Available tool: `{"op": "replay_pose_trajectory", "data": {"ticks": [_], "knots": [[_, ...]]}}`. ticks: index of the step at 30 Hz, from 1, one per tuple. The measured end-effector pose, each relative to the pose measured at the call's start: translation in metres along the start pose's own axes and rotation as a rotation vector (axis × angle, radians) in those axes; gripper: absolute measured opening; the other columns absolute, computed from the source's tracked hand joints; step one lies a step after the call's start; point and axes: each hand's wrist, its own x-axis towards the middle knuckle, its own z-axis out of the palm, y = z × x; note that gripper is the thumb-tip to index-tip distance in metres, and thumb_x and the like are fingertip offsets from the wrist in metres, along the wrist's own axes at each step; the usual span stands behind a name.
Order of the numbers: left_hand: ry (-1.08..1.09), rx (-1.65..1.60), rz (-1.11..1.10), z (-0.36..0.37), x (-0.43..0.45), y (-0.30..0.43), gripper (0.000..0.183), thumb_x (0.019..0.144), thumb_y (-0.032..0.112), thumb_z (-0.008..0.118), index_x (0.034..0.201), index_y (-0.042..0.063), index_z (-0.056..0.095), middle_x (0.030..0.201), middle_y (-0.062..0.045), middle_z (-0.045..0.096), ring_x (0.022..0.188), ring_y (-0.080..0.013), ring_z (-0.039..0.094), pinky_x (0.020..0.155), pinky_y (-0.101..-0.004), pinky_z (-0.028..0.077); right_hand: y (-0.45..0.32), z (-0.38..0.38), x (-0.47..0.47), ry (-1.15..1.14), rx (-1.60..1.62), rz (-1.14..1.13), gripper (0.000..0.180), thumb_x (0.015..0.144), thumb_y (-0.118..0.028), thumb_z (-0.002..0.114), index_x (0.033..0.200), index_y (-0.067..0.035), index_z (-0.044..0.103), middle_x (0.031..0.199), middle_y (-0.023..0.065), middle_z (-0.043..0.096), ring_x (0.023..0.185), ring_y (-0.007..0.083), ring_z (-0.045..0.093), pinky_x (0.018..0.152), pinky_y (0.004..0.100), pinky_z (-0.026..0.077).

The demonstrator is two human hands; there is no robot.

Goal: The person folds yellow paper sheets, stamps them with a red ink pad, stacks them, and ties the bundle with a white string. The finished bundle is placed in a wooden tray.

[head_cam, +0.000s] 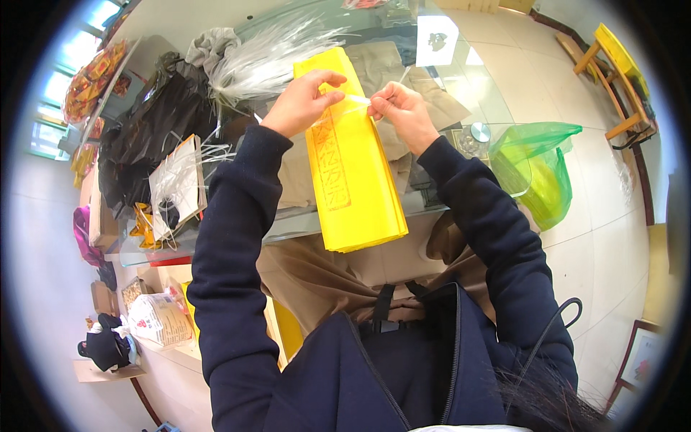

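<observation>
A thick folded stack of yellow paper with red stamped marks lies across the near edge of a glass table. A thin translucent plastic strip runs around its upper part. On the stack's left side rests my left hand, thumb and fingers near the strip; whether it grips the strip cannot be told. Off the right edge of the stack, my right hand pinches the strip between thumb and fingers. A bundle of loose white plastic strips lies beyond my left hand.
Black plastic bags and a paper stack under tangled strips lie on the left. Beige cloth is spread on the glass tabletop. A green plastic bag hangs at the right, near a round glass item. A wooden stool stands far right.
</observation>
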Motion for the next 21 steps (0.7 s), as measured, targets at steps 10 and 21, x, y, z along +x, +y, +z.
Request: {"op": "replay_pose_trajectory", "data": {"ticks": [10, 21], "knots": [[0.012, 0.160, 0.061, 0.016, 0.002, 0.015, 0.018, 0.088, 0.017, 0.059, 0.100, 0.008, 0.068, 0.087, -0.014, 0.065, 0.086, -0.0303, 0.063, 0.074, -0.0347, 0.050, -0.010, -0.005, 0.000, -0.058, 0.092, 0.020, 0.008, 0.094, -0.009, 0.056, 0.088, -0.004, 0.053, 0.085, 0.0073, 0.064, 0.080, 0.0130, 0.059, 0.077, 0.0255, 0.046], [0.113, -0.125, 0.149, 0.021, -0.008, 0.015, 0.014, 0.096, 0.012, 0.051, 0.097, 0.002, 0.061, 0.082, -0.006, 0.064, 0.070, -0.0123, 0.058, 0.064, -0.0263, 0.046, -0.030, -0.005, 0.016, -0.126, 0.098, 0.173, 0.008, 0.085, -0.001, 0.066, 0.084, -0.002, 0.058, 0.088, 0.0071, 0.066, 0.084, 0.0144, 0.063, 0.078, 0.0251, 0.050]]}}
